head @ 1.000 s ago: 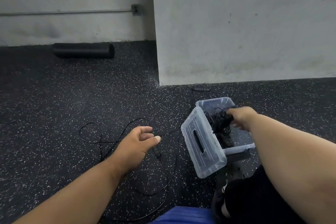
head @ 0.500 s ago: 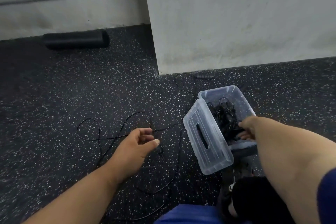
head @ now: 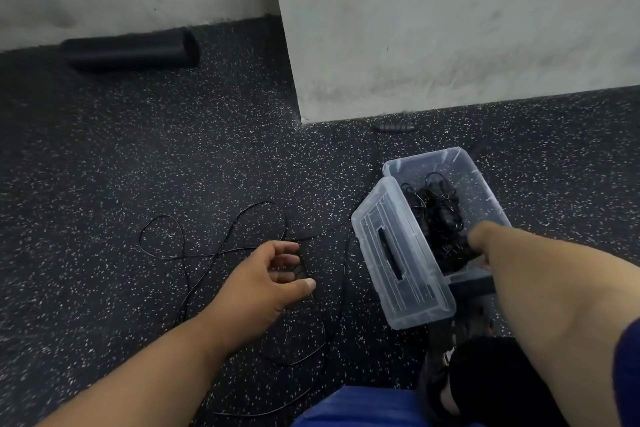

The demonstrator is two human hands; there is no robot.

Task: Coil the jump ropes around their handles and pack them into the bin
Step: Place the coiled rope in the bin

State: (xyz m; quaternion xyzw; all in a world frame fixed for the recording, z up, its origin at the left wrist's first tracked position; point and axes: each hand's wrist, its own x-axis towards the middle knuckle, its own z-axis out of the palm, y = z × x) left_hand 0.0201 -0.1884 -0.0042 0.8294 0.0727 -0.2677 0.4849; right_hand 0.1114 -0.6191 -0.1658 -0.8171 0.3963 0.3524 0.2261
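Note:
A clear plastic bin (head: 429,158) stands on the floor at the right, its hinged lid (head: 398,253) lying open to the left. Inside it sits a coiled black jump rope (head: 434,211). My right hand (head: 479,241) reaches into the bin's near end and grips this bundle; my forearm hides the fingers. A loose black jump rope (head: 214,250) sprawls in loops over the floor. Its handle (head: 302,267) lies at the fingertips of my left hand (head: 270,274), whose fingers are loosely curled with the thumb out.
Another black handle (head: 393,127) lies at the foot of the grey wall (head: 450,28). A black foam roller (head: 128,52) rests by the back wall at the left. My knee in blue cloth (head: 349,406) and a dark shoe (head: 485,374) are at the bottom.
My right hand lowered the coiled rope bundle into the bin. My left hand moved slightly toward the handle on the floor. The view tilted downward.

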